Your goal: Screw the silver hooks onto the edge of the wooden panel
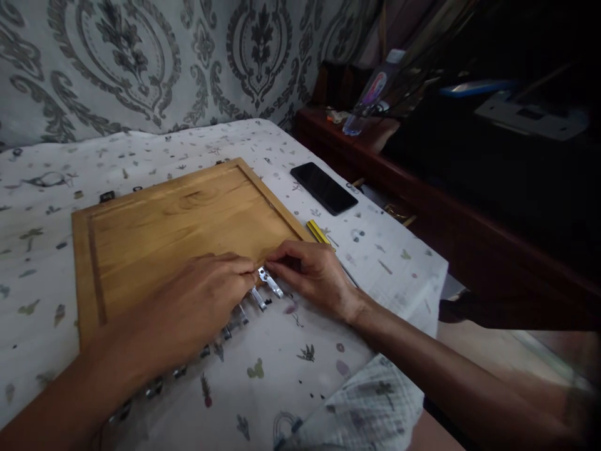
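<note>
A framed wooden board [188,213] lies flat on the cloth-covered table. Along its near edge runs a row of shiny metal hooks, the rightmost hook [272,283] standing out from the near right corner. My left hand [218,282] rests on that edge with its fingers curled together over it, the fingertips beside this hook. From the right, my right hand [312,269] pinches thumb and forefinger at the hook's upper end. What sits between those fingertips is too small to make out. Another metal hook [257,298] shows just below my left fingers.
Right of the board lie a yellow-and-black object [318,232], partly behind my right hand, and a dark phone [323,188]. A clear plastic bottle [370,94] stands on dark red furniture [422,194] alongside. Patterned grey fabric [197,62] hangs behind the table.
</note>
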A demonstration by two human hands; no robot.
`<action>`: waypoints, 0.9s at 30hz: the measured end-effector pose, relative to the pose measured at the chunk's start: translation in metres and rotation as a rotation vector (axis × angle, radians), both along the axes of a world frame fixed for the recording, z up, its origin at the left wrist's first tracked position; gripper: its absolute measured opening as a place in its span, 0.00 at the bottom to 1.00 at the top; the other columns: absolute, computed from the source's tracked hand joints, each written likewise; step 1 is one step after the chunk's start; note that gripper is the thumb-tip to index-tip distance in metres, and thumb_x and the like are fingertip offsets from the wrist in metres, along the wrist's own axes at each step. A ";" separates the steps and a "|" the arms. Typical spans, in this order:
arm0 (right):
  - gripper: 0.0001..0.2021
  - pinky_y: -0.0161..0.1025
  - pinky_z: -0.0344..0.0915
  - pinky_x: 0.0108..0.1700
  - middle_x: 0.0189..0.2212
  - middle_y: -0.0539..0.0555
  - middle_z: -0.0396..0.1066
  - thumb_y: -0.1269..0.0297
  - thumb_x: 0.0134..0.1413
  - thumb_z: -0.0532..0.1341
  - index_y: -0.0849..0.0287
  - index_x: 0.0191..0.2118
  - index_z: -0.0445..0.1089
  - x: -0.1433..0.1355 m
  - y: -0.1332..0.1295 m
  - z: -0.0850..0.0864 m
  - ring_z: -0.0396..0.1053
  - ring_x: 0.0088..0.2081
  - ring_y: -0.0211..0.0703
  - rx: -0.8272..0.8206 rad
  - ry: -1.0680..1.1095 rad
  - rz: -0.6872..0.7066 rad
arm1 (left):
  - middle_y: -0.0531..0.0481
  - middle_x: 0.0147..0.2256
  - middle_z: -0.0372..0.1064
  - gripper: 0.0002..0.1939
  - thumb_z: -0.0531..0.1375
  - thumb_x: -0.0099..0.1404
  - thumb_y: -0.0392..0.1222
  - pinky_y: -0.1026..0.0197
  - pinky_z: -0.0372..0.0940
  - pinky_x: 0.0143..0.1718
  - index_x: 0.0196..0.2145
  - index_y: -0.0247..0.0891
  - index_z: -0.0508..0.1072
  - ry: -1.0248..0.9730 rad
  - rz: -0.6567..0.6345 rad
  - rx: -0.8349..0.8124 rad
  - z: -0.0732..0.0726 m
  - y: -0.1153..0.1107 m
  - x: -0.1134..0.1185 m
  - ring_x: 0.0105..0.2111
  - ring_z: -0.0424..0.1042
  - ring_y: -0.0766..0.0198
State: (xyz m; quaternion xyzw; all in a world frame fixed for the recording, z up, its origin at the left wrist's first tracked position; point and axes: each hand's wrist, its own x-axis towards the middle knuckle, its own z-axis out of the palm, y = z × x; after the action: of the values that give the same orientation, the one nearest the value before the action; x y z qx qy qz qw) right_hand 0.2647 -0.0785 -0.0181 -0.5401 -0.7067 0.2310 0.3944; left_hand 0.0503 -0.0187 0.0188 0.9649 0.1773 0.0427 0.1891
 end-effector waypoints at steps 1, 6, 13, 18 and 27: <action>0.04 0.33 0.65 0.34 0.29 0.49 0.77 0.67 0.61 0.64 0.59 0.35 0.76 0.000 0.000 0.000 0.71 0.29 0.33 -0.005 -0.001 0.001 | 0.45 0.48 0.76 0.20 0.49 0.63 0.24 0.54 0.69 0.50 0.43 0.37 0.77 -0.008 0.007 0.002 0.000 -0.001 0.000 0.47 0.74 0.57; 0.04 0.32 0.64 0.33 0.28 0.49 0.77 0.70 0.60 0.64 0.60 0.34 0.76 0.000 0.000 0.001 0.71 0.29 0.32 0.006 0.009 0.014 | 0.45 0.49 0.75 0.21 0.51 0.61 0.24 0.54 0.69 0.51 0.45 0.38 0.76 0.022 0.014 -0.015 0.000 -0.001 -0.001 0.48 0.74 0.56; 0.04 0.32 0.64 0.32 0.28 0.49 0.77 0.70 0.59 0.63 0.60 0.33 0.75 -0.001 -0.001 0.003 0.70 0.28 0.32 -0.007 0.034 0.018 | 0.46 0.47 0.76 0.19 0.51 0.62 0.24 0.54 0.69 0.49 0.41 0.38 0.76 0.036 0.019 -0.024 0.002 -0.002 0.002 0.45 0.74 0.57; 0.05 0.31 0.63 0.31 0.27 0.49 0.76 0.69 0.60 0.63 0.61 0.32 0.75 0.000 -0.001 0.003 0.69 0.27 0.31 -0.006 0.039 0.029 | 0.46 0.48 0.76 0.20 0.50 0.63 0.24 0.56 0.69 0.49 0.43 0.38 0.76 0.024 0.021 -0.004 0.002 -0.002 0.000 0.46 0.74 0.58; 0.06 0.32 0.62 0.30 0.26 0.48 0.75 0.69 0.60 0.63 0.60 0.32 0.75 0.000 -0.002 0.004 0.67 0.26 0.30 -0.017 0.039 0.037 | 0.46 0.49 0.75 0.21 0.49 0.62 0.24 0.55 0.69 0.52 0.44 0.38 0.76 0.037 0.015 -0.015 0.003 -0.002 0.000 0.48 0.74 0.58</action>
State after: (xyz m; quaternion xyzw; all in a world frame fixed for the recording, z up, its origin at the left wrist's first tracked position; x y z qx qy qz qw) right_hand 0.2652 -0.0803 -0.0142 -0.5257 -0.7067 0.2549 0.3990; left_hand 0.0503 -0.0204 0.0222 0.9627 0.1883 0.0247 0.1928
